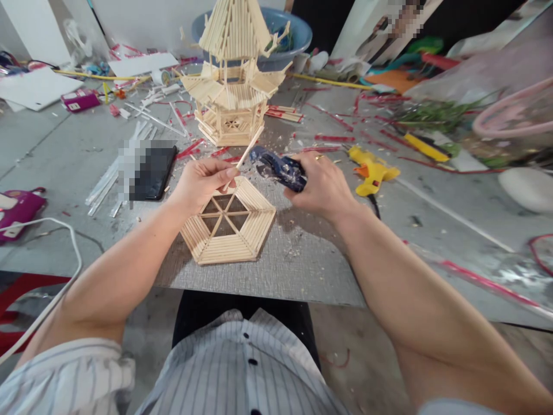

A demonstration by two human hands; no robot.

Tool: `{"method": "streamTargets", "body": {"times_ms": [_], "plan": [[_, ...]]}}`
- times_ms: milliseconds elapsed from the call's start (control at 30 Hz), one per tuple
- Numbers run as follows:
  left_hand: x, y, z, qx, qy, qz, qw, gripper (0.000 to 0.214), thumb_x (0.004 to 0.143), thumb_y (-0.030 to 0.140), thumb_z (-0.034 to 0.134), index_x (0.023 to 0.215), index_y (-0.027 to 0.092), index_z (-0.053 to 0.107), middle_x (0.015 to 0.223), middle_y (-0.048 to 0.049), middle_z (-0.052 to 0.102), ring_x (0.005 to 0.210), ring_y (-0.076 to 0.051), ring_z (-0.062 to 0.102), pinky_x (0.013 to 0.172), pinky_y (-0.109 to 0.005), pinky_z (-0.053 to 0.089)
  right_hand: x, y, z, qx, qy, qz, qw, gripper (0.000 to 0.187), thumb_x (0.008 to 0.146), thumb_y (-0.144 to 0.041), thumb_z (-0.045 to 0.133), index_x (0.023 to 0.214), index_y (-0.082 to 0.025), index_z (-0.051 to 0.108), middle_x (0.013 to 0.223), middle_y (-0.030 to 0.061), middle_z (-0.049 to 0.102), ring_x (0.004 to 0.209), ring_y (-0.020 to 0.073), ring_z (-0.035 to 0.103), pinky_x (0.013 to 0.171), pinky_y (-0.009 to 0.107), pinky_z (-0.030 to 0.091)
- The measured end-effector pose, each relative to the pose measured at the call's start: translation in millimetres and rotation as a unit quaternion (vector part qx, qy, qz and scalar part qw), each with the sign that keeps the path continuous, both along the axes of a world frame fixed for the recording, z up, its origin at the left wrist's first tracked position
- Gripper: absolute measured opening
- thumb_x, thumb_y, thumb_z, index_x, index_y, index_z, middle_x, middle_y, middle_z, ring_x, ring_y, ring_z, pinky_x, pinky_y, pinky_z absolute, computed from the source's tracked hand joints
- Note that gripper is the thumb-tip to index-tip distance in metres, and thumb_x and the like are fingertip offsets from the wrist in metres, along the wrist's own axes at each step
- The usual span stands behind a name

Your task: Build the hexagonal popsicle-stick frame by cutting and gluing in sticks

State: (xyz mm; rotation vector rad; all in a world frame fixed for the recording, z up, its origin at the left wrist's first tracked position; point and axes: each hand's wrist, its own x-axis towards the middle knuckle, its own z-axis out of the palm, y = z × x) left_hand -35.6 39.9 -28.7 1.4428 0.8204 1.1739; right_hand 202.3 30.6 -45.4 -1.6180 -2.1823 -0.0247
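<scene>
My left hand (207,183) pinches a thin pale wooden stick (248,153), which slants up to the right. In my right hand (322,181) is a dark blue hand cutter (279,168), its head close to the stick with a small gap between them. Its jaws are too blurred to make out. Below both hands lies a flat hexagonal frame (227,249) made of rows of wooden sticks, with spokes crossing its open middle. My left hand covers part of its upper left side. Beyond stands a tiered stick-built pagoda (235,95) with a pointed roof.
A black phone (158,173) lies left beside clear glue sticks (108,173). To the right rests a yellow glue gun (371,170) with its cord. A blue basin (298,34) sits behind the pagoda. Red-and-clear wrappers and scraps litter the grey table (311,271).
</scene>
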Motion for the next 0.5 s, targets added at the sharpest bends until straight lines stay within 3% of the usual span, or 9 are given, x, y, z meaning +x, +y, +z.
{"method": "streamTargets", "body": {"times_ms": [500], "plan": [[1.3, -3.5, -2.5, -0.011, 0.056, -0.043, 0.997, 0.036, 0.059, 0.049, 0.08, 0.065, 0.016, 0.069, 0.056, 0.0002, 0.062, 0.048, -0.005, 0.05, 0.047, -0.019, 0.042, -7.0, -5.8, 0.7, -0.014, 0.015, 0.078, 0.997, 0.054, 0.07, -0.027, 0.051, 0.124, -0.017, 0.047, 0.119, 0.0154, 0.058, 0.115, 0.0322, 0.05, 0.097, 0.049, 0.041]]}}
